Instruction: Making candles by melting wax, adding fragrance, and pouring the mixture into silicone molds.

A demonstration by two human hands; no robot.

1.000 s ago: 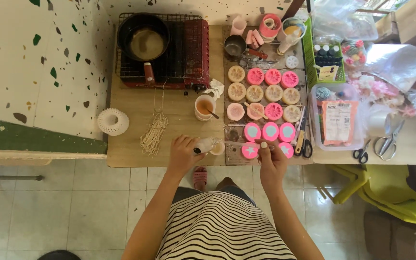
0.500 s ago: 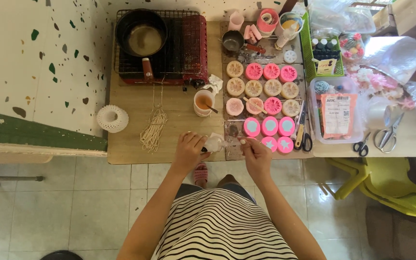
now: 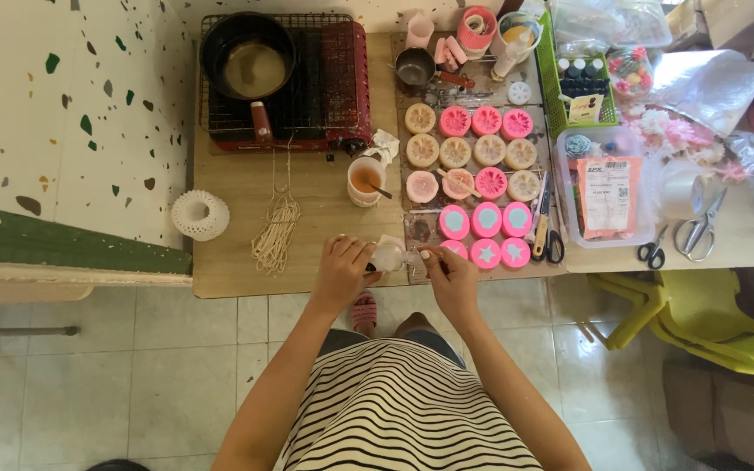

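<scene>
A wooden table [image 3: 237, 262] is seen from above, with a red grill stove [image 3: 307, 87] at its far side and a black pan [image 3: 246, 57] set on it. To the right, a grid of round pink and cream moulds [image 3: 473, 148] is laid out, and nearer the table's front edge two rows of pink moulds with pale blue centres [image 3: 486, 235] are placed. A clear plastic box [image 3: 608, 196] is found further right, with scissors [image 3: 700, 228] just beyond it. A white lattice ring [image 3: 200, 215] and a bundle of pale string [image 3: 277, 234] lie on the left part of the table, and a cup of orange liquid [image 3: 365, 180] stands near the middle.

At the front edge, a small clear bottle [image 3: 387, 256] is held in the closed grip of the left hand [image 3: 340, 272]. The right hand [image 3: 451, 279] is brought up against the bottle's end, fingers pinched there; what is pinched cannot be told.
</scene>
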